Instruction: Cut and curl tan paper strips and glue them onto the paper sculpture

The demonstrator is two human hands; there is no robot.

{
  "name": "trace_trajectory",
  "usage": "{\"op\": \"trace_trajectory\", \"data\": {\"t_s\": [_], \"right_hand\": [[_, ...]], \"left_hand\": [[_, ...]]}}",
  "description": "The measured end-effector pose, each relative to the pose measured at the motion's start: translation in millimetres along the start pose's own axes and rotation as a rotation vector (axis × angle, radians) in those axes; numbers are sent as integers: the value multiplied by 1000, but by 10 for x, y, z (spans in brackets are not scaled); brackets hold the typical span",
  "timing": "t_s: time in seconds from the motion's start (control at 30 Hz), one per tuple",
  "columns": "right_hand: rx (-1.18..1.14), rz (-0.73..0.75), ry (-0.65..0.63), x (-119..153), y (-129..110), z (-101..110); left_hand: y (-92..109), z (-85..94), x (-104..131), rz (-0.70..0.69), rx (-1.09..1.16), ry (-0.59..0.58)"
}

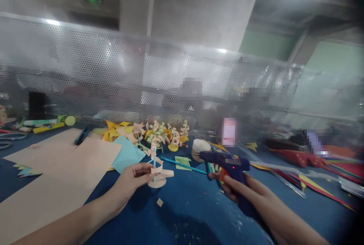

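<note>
Between the fingertips of my left hand (pixel 140 175) is a small paper craft (pixel 162 171): a peach paper strip curls around an upright light-blue stick above a round peach base. My right hand (pixel 237 188) is wrapped around the handle of a dark-blue hot glue gun (pixel 224 159) with an orange trigger and a small red light. Its nozzle points left, toward the craft but apart from it. A glue stick (pixel 273 166) runs out of the gun's rear. Below the craft, a tiny paper square (pixel 159 202) lies on the blue table (pixel 187 214).
Peach paper sheets (pixel 68 157) and a light-blue sheet (pixel 127 154) lie at left. Several curled paper crafts (pixel 162 135) stand along the back, beside a white tape roll (pixel 201 145). Red paper pieces (pixel 301 157) lie at right. A perforated metal screen (pixel 113 74) rises behind.
</note>
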State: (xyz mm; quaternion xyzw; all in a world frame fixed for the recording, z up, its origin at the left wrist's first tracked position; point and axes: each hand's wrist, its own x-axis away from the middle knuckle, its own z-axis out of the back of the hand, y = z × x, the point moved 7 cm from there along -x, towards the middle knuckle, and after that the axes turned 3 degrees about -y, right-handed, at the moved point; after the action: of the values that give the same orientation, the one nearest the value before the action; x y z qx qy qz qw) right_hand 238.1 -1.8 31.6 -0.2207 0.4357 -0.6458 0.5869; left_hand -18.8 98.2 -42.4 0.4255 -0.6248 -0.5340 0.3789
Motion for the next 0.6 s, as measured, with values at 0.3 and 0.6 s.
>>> {"op": "trace_trajectory", "data": {"t_s": [0.3, 0.6], "right_hand": [[108, 140, -274, 147, -187, -691], [278, 277, -329, 160, -315, -834]], "left_hand": [[-26, -7, -11, -7, 66, -29], [-5, -34, -12, -23, 57, -50]]}}
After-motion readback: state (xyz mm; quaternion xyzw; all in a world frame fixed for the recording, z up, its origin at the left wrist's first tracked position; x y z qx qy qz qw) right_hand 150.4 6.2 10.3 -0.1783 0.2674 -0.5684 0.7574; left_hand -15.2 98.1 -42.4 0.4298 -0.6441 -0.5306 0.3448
